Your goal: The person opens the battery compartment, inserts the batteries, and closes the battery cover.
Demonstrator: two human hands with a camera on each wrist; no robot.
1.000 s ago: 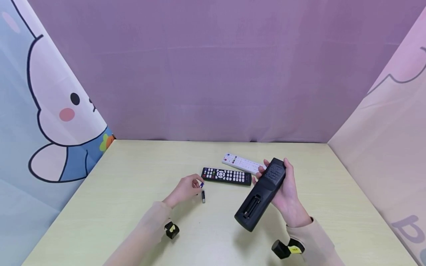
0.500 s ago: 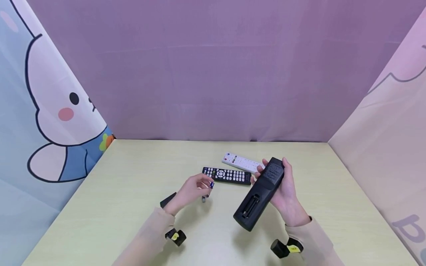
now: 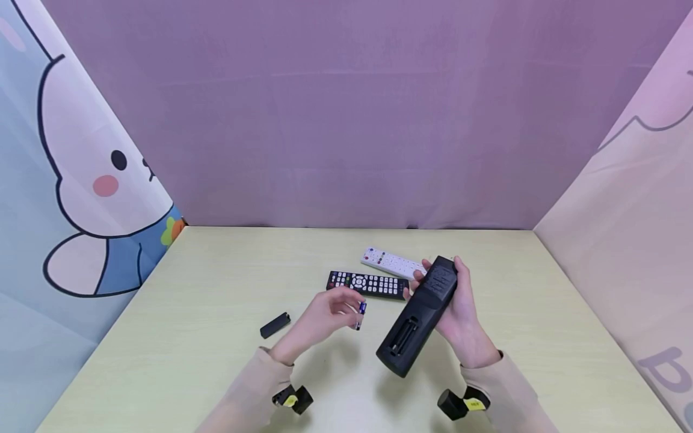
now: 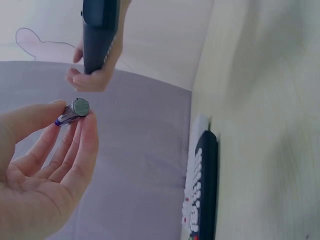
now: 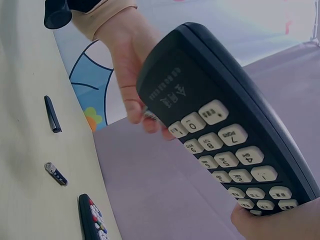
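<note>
My left hand (image 3: 328,316) pinches a small blue-and-silver battery (image 4: 75,111) between thumb and fingertips, above the table and left of a large black remote control (image 3: 422,313). My right hand (image 3: 460,319) grips that remote by its far end, back side toward the head camera. Its open battery compartment (image 3: 404,337) shows as a dark slot at the near end. In the right wrist view the remote's keypad side shows, with white buttons (image 5: 226,160). Another battery (image 5: 56,173) lies on the table, hidden behind my left hand in the head view.
A black battery cover (image 3: 275,325) lies left of my left hand. Beyond the hands rest a smaller black remote (image 3: 373,286) with white buttons and a white remote (image 3: 390,262). Cloth panels (image 3: 346,120) stand around the table (image 3: 227,270).
My left hand has lifted and carried the battery rightward, closer to the held remote. The battery cover has come into sight behind it. My right hand has shifted only slightly left.
</note>
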